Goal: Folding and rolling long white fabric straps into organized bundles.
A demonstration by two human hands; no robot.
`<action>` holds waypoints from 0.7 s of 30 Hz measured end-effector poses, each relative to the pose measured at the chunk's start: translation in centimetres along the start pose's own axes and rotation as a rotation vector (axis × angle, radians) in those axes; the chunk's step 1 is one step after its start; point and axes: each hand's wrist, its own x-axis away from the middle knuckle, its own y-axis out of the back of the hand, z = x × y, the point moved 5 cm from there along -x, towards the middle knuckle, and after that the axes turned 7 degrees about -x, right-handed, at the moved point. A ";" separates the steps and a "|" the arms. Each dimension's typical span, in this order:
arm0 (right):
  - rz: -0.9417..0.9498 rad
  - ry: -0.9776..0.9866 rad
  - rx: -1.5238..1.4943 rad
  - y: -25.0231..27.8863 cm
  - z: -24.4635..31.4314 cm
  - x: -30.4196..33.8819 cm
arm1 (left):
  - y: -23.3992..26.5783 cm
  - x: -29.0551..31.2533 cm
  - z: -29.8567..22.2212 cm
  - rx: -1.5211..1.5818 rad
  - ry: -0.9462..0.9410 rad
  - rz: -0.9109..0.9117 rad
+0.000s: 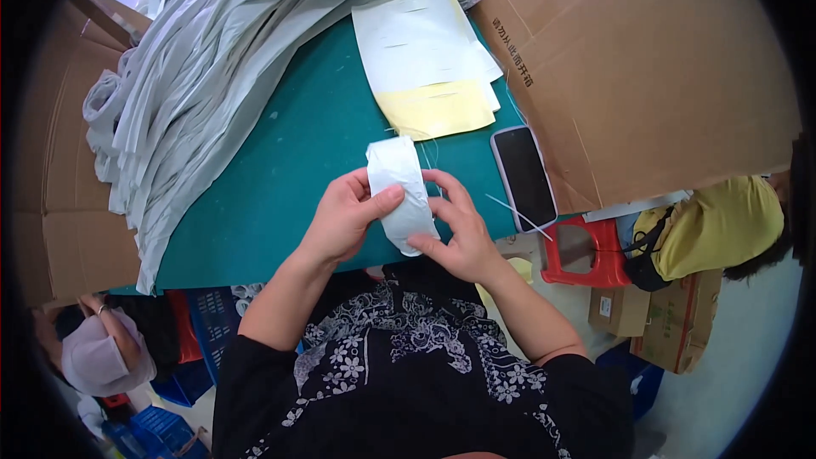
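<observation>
Both left hand [338,219] and right hand [466,240] pinch a white folded strip [396,167] above the near edge of the green worktop [280,170], so it could spring open if either grip slackens, or nudge the sheet [425,51] just beyond if pushed forward.

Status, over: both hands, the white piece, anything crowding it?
Left hand and right hand gripping the white piece. Piece held over green tabletop, by the near edge. Yellow-and-white sheets just beyond; phone off to the right.
</observation>
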 end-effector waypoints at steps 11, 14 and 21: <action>-0.709 -0.078 -1.005 7.4 -5.5 -2.3 | 0.6 -17.7 -4.1 -1.174 -0.493 -0.108; -0.775 -0.021 -1.207 8.1 -6.4 -4.9 | -1.1 -21.4 -1.4 -1.504 -0.449 -0.005; -0.869 0.015 -1.332 8.1 -11.7 -9.3 | -1.8 -23.1 -1.8 -1.483 -0.164 0.176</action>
